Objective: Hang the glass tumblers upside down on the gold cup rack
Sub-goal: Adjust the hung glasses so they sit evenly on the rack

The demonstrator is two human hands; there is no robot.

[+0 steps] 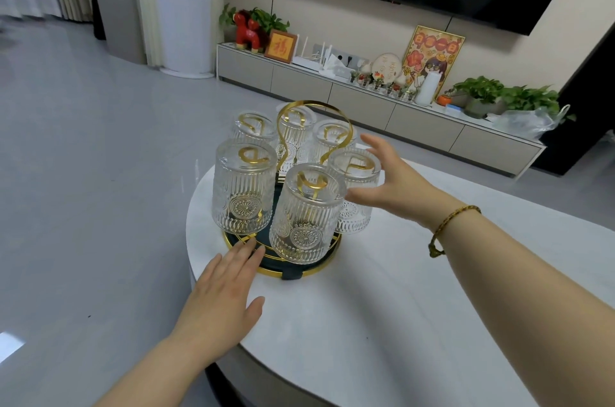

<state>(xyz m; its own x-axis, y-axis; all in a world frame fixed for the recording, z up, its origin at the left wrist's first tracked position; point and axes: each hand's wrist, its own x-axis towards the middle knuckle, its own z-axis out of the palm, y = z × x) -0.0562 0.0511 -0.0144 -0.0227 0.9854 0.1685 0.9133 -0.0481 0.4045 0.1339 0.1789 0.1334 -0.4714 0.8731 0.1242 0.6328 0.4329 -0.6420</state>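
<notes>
White round table [416, 290]: six glass tumblers [307, 213] inverted on gold cup rack [299, 268]. Left hand [219, 300] spread at rim; right hand [392, 185] spread beside tumblers.

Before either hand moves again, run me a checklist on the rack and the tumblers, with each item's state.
1. All six glass tumblers on pegs, upside down: ok, nearest tumbler included.
2. Gold cup rack fully on the white table: ok.
3. Left hand empty, fingertips at the rack's base ring: ok.
4. Right hand empty, open beside the right tumbler: ok; contact cannot tell.
5. Tumblers seated firmly on pegs: cannot tell.
6. Carry handle free of hands: ok.
</notes>
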